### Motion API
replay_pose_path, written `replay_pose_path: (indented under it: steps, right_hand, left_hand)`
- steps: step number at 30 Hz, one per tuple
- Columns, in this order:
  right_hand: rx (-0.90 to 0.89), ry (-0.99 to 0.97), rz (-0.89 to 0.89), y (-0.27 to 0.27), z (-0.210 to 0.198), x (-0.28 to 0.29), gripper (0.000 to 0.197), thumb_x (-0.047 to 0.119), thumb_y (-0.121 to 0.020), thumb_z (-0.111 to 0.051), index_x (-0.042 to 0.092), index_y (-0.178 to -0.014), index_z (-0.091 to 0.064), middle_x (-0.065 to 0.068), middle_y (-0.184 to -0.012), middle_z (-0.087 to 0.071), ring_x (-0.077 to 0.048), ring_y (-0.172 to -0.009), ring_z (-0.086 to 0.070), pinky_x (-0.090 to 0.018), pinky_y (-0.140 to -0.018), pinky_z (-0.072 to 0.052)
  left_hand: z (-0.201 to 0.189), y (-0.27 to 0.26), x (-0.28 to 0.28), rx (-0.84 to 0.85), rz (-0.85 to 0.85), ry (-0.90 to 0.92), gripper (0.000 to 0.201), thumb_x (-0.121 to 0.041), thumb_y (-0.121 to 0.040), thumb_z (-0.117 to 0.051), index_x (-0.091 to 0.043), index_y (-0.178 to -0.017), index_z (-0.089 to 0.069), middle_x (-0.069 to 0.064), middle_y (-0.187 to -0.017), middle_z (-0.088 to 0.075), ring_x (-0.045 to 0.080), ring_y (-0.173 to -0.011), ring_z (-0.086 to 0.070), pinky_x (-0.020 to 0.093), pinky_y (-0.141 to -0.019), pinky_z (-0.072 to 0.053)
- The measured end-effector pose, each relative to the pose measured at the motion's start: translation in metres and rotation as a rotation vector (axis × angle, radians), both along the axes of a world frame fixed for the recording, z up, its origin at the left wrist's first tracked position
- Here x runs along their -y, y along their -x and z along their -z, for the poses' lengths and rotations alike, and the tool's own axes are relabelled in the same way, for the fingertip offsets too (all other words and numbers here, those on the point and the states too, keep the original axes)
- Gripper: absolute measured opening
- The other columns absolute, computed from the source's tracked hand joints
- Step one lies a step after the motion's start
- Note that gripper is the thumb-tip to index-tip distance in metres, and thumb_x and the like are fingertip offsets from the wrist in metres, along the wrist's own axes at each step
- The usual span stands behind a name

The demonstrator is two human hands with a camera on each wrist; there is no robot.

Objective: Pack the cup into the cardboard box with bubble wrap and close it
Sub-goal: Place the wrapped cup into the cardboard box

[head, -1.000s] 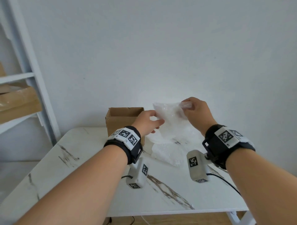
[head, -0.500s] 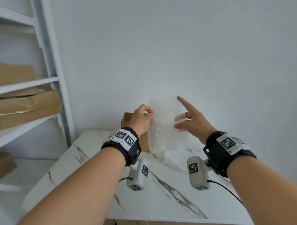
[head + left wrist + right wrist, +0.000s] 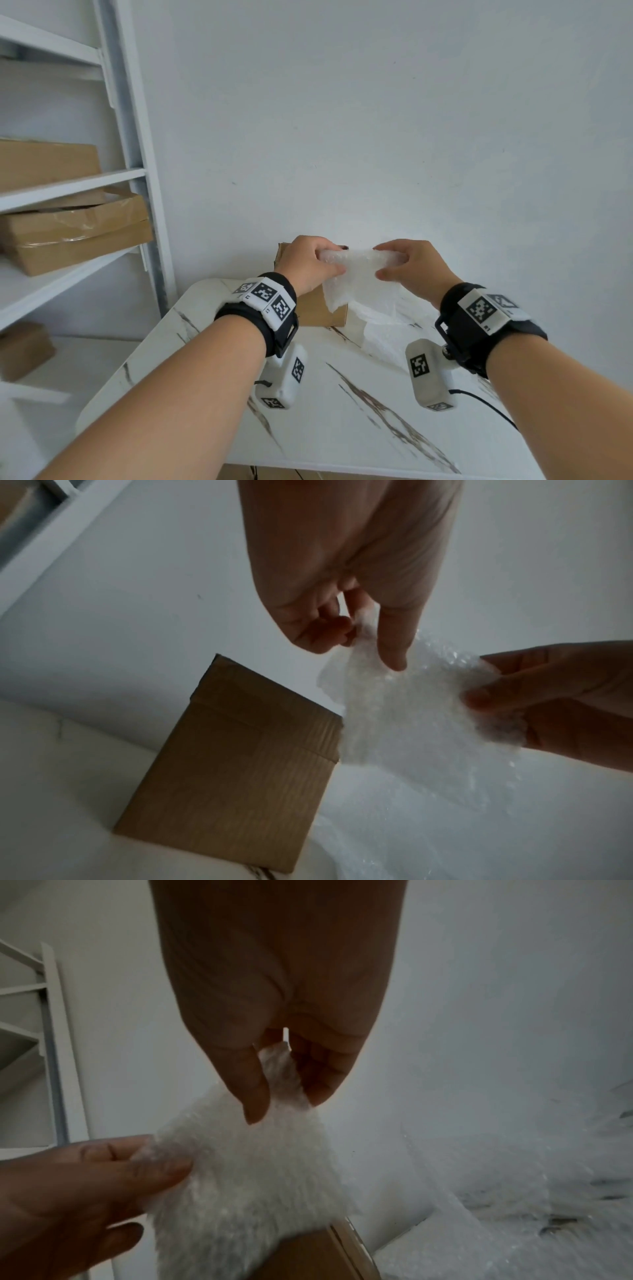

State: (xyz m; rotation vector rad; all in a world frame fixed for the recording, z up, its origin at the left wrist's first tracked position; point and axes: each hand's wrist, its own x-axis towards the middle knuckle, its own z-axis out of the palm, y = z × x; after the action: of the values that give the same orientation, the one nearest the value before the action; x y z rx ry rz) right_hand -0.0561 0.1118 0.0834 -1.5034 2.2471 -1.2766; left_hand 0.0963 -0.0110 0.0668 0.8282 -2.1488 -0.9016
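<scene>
Both hands are raised over the far edge of the table, sharing one sheet. Furthest left stands a white metal shelving unit [image 3: 137, 192] stacked with flat brown cartons [image 3: 75, 233], well apart from the work. Next comes the left hand [image 3: 310, 263], thumb and curled fingers pinching the left upper edge of a crumpled sheet of translucent white bubble wrap [image 3: 359, 277]; the left wrist view shows the thumb [image 3: 394, 642] pressed on the front of the sheet. Below and behind that hand sits the small upright brown corrugated cardboard box [image 3: 318, 308] on the white marble-patterned table [image 3: 342, 411], the sheet's lower left corner hanging in front of its right side. I cannot tell from any view whether the box flaps are open. The right hand [image 3: 411, 270] pinches the opposite upper edge, so the sheet hangs slack between the two grips. More bubble wrap [image 3: 387, 335] lies heaped on the table just beside the box, under the right hand. No cup shows in any view; whether it sits in the box or under the heap cannot be told.

The likely trouble is the pinch: both holds sit right at the edge of a slippery film, so a pull apart could slide it free from one side. The trailing corner could also snag the box rim and tip the light box.
</scene>
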Motion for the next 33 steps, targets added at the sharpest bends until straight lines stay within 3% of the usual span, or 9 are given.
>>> replay_pose_path:
  steps: [3,6,10,13,16,18,21,27,33]
  right_hand:
    - [-0.103,0.029,0.035,-0.003,-0.004,-0.002,0.017,0.016,-0.075,-0.075,0.016,-0.092,-0.071,0.004,-0.091,-0.059,-0.015,-0.087,-0.055,-0.024,-0.070,-0.044]
    - [-0.133,0.033,0.011,-0.005,-0.005,0.000,0.015,0.017,-0.073,-0.077,0.018,-0.083,-0.067,0.005,-0.107,-0.054,-0.012,-0.099,-0.050,-0.023,-0.081,-0.036]
    - [-0.109,0.092,0.012,-0.014,-0.005,0.005,0.015,0.014,-0.072,-0.072,0.014,-0.085,-0.064,0.000,-0.075,-0.059,-0.016,-0.067,-0.052,-0.022,-0.056,-0.042]
    - [-0.192,0.146,0.016,-0.021,-0.002,0.006,0.016,0.013,-0.073,-0.071,0.006,-0.085,-0.065,-0.007,-0.073,-0.059,-0.022,-0.066,-0.052,-0.028,-0.059,-0.044]
    - [-0.281,0.134,0.021,-0.025,0.003,0.009,0.015,0.018,-0.080,-0.071,0.010,-0.092,-0.068,-0.002,-0.088,-0.064,-0.022,-0.080,-0.059,-0.032,-0.076,-0.049]
    - [-0.389,0.131,0.022,-0.025,0.006,0.012,0.012,0.019,-0.083,-0.068,0.009,-0.090,-0.069,0.002,-0.089,-0.060,-0.021,-0.078,-0.056,-0.031,-0.073,-0.046]
    - [-0.520,0.106,-0.014,-0.024,0.009,0.014,0.013,0.017,-0.087,-0.061,0.007,-0.081,-0.067,0.004,-0.086,-0.056,-0.018,-0.072,-0.050,-0.028,-0.067,-0.040]
    - [-0.583,-0.014,-0.106,-0.030,0.019,0.018,0.030,0.044,-0.077,-0.066,0.018,-0.083,-0.053,0.006,-0.086,-0.049,-0.007,-0.071,-0.044,-0.021,-0.060,-0.035]
    - [-0.629,0.025,0.022,-0.017,0.026,0.032,0.016,0.024,-0.085,-0.059,0.008,-0.088,-0.055,-0.002,-0.094,-0.051,-0.017,-0.074,-0.046,-0.028,-0.062,-0.042]
  left_hand:
    - [-0.001,-0.001,0.003,0.075,-0.056,0.102,0.015,-0.029,-0.066,-0.077,-0.033,-0.076,-0.067,-0.002,-0.106,-0.054,0.018,-0.100,-0.055,0.035,-0.091,-0.048]
    - [-0.005,0.000,-0.004,0.159,-0.031,0.210,0.020,-0.038,-0.061,-0.073,-0.032,-0.079,-0.068,-0.010,-0.096,-0.055,0.013,-0.097,-0.054,0.034,-0.088,-0.047]
    - [-0.008,0.006,-0.008,0.130,-0.161,0.245,0.024,-0.034,-0.065,-0.066,-0.012,-0.064,-0.060,-0.006,-0.059,-0.053,0.019,-0.060,-0.052,0.027,-0.059,-0.042]
    - [-0.009,0.008,-0.007,0.051,-0.233,0.040,0.033,-0.032,-0.064,-0.071,-0.018,-0.053,-0.043,0.000,-0.057,-0.039,0.021,-0.056,-0.039,0.024,-0.055,-0.031]
    - [-0.012,0.005,-0.006,-0.065,-0.167,-0.228,0.018,-0.027,-0.062,-0.074,-0.015,-0.063,-0.060,0.006,-0.065,-0.060,0.026,-0.062,-0.059,0.025,-0.065,-0.050]
    - [-0.012,0.004,-0.007,-0.191,-0.084,-0.470,0.017,-0.018,-0.067,-0.071,-0.006,-0.079,-0.068,0.016,-0.088,-0.073,0.028,-0.076,-0.071,0.034,-0.075,-0.060]
    - [-0.015,0.001,-0.009,-0.359,0.018,-0.735,0.016,-0.002,-0.079,-0.060,0.000,-0.094,-0.064,0.019,-0.095,-0.066,0.026,-0.070,-0.067,0.030,-0.066,-0.061]
    - [-0.011,-0.001,-0.002,-0.450,0.060,-0.880,0.031,0.006,-0.085,-0.051,0.006,-0.115,-0.057,0.021,-0.104,-0.063,0.025,-0.075,-0.067,0.026,-0.062,-0.062]
    - [-0.006,0.006,0.010,-0.400,0.111,-0.902,0.024,0.000,-0.090,-0.050,0.005,-0.112,-0.060,0.024,-0.103,-0.069,0.030,-0.085,-0.070,0.031,-0.073,-0.062]
